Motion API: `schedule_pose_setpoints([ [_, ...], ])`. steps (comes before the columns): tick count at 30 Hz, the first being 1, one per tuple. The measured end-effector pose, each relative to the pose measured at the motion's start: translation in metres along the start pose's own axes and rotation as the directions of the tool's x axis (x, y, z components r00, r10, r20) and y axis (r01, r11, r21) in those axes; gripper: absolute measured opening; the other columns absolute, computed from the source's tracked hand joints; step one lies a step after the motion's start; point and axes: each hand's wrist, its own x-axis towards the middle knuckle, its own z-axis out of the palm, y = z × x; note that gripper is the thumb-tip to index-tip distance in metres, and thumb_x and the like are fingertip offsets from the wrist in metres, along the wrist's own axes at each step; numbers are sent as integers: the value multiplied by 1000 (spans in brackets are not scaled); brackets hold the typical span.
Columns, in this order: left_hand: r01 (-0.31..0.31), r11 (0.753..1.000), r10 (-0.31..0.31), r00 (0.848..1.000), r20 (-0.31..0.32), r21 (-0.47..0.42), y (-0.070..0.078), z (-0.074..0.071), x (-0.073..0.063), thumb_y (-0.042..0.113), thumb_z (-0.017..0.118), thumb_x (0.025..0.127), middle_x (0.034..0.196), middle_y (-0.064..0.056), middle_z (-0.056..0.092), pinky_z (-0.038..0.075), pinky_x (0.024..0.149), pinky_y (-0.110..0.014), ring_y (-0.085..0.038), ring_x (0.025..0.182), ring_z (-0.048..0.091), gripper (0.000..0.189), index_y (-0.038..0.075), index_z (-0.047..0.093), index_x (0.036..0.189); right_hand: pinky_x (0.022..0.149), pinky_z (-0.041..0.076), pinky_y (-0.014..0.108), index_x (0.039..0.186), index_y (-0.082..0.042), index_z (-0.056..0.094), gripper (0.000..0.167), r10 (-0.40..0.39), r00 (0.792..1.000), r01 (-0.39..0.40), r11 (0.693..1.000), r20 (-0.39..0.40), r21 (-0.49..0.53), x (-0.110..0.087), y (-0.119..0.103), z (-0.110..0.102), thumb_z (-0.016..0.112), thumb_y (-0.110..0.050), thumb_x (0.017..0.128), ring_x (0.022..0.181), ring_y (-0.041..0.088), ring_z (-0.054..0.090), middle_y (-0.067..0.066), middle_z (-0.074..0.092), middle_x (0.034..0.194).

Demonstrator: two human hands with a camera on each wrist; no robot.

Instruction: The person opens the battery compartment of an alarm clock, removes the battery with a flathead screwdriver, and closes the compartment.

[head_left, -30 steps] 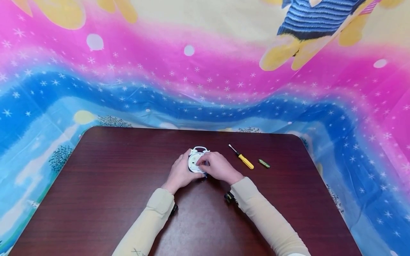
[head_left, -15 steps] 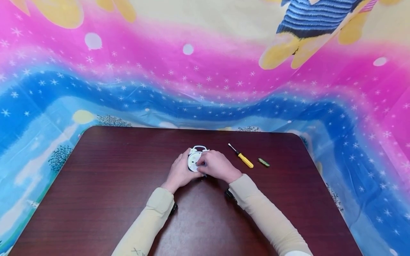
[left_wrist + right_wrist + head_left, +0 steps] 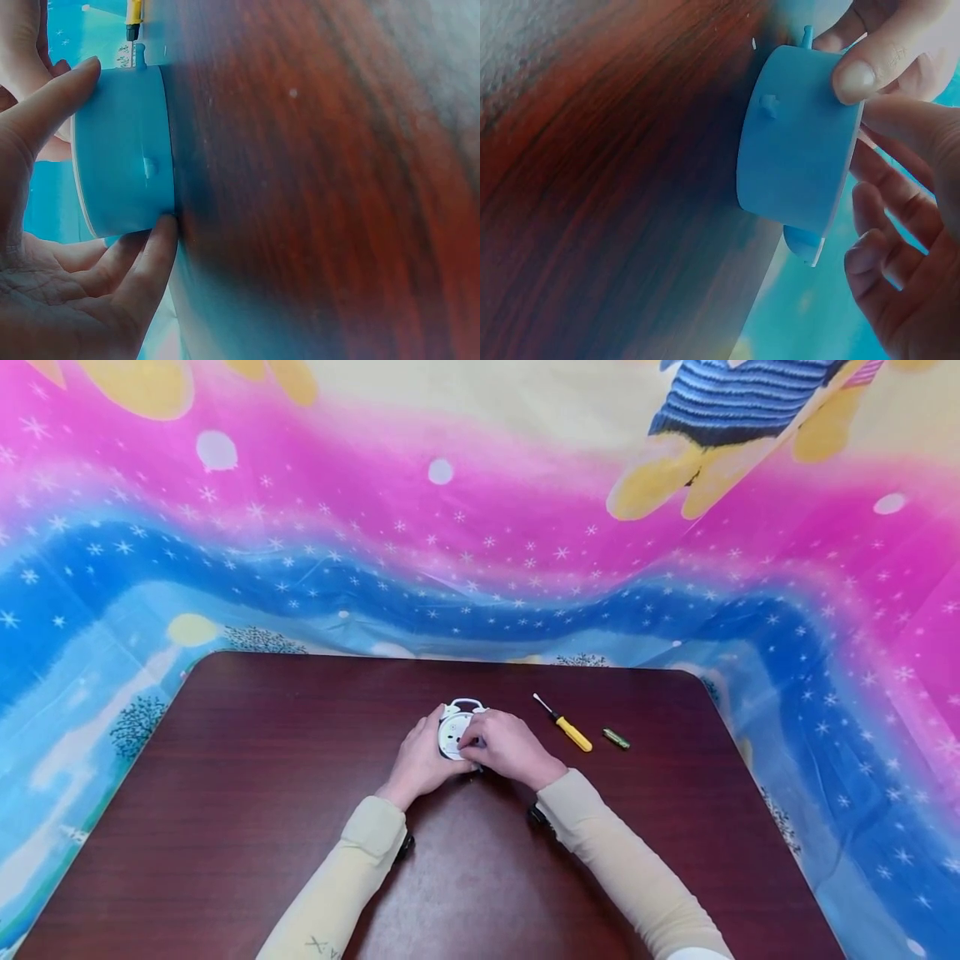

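Observation:
An alarm clock (image 3: 451,727) with a white back and a blue case lies face down on the table, handle pointing away. My left hand (image 3: 420,762) grips it round the side, thumb at the near rim and fingers along the far side. Bent over the white back is my right hand (image 3: 513,748), thumb and forefinger pinched together at the back's right part. Whatever small part sits between those fingertips is hidden. In the right wrist view the blue case (image 3: 799,139) shows small feet, and the right hand's other fingers (image 3: 870,255) curl loosely beside it.
To the right of the hands lie a yellow-handled screwdriver (image 3: 573,734) and a small green battery (image 3: 616,739). The dark brown table (image 3: 262,760) ends at a far edge against a patterned cloth backdrop (image 3: 442,560).
The right fingertips shift slightly on the back of the clock while staying pinched. The left hand keeps its grip, and the clock stays in place. The head view drifts a little.

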Motion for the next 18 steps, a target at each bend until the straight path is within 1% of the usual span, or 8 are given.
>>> schedule_pose_setpoints([
  [1, 4, 1000, -4, 1000, 5, 2, 0, 0, 0, 38, 93, 71, 145, -22, 49, 39, 106, -51, -39, 129, 49, 112, -2, 32, 156, 80, 51, 32, 91, -19, 80, 5, 28, 1000, -28, 1000, -3, 5, 0, 0, 0, 82, -21, 87, 87, 11, 60, -9, 68, 91],
  [3, 9, 1000, -9, 1000, 12, 2, 0, 0, 1, 38, 93, 71, 145, -22, 49, 39, 106, -51, -38, 128, 49, 112, -2, 32, 156, 77, 50, 33, 94, -18, 75, 16, 104, 995, -104, 994, -6, 20, 2, 1, 0, 85, -26, 84, 87, 12, 57, -6, 64, 93],
  [5, 15, 1000, -15, 1000, 21, 2, 0, 1, 2, 38, 93, 71, 145, -21, 49, 39, 106, -50, -38, 127, 49, 112, -1, 31, 157, 74, 49, 33, 100, -16, 68, 32, 196, 981, -195, 979, -1, 51, 3, 2, 1, 89, -30, 80, 87, 14, 54, -3, 60, 96],
  [7, 20, 1000, -20, 999, 29, 3, 0, 1, 2, 39, 93, 72, 144, -21, 49, 39, 105, -50, -37, 126, 49, 113, 0, 30, 157, 75, 48, 34, 108, -14, 61, 48, 281, 959, -282, 955, 14, 89, 5, 4, 1, 92, -33, 76, 89, 16, 53, 2, 56, 102],
  [9, 17, 1000, -17, 999, 28, 2, 1, 0, 2, 38, 93, 72, 143, -21, 49, 40, 104, -51, -38, 126, 49, 112, -1, 31, 156, 80, 47, 34, 118, -12, 57, 62, 349, 937, -350, 928, 32, 127, 6, 6, 1, 93, -35, 74, 94, 18, 53, 5, 53, 109],
  [12, 15, 1000, -15, 999, 30, 5, 2, -1, 1, 38, 93, 72, 144, -21, 49, 40, 105, -51, -38, 128, 49, 112, -1, 31, 156, 89, 48, 37, 138, -12, 49, 85, 427, 902, -431, 884, 66, 181, 7, 9, 2, 95, -36, 71, 102, 23, 54, 9, 49, 123],
  [15, 9, 1000, -9, 1000, 23, 5, 2, -1, 1, 36, 93, 71, 145, -22, 49, 39, 106, -52, -39, 129, 48, 111, -2, 32, 156, 96, 48, 43, 157, -17, 32, 109, 490, 864, -504, 832, 121, 232, 9, 10, 1, 95, -36, 70, 112, 29, 56, 14, 42, 139],
  [18, 6, 1000, -6, 1000, 14, 5, 2, -1, 1, 35, 93, 71, 146, -22, 48, 39, 106, -53, -40, 130, 48, 111, -2, 33, 156, 103, 44, 47, 163, -16, 19, 119, 521, 831, -555, 788, 193, 265, 12, 11, 0, 94, -35, 73, 126, 34, 51, 18, 38, 152],
])
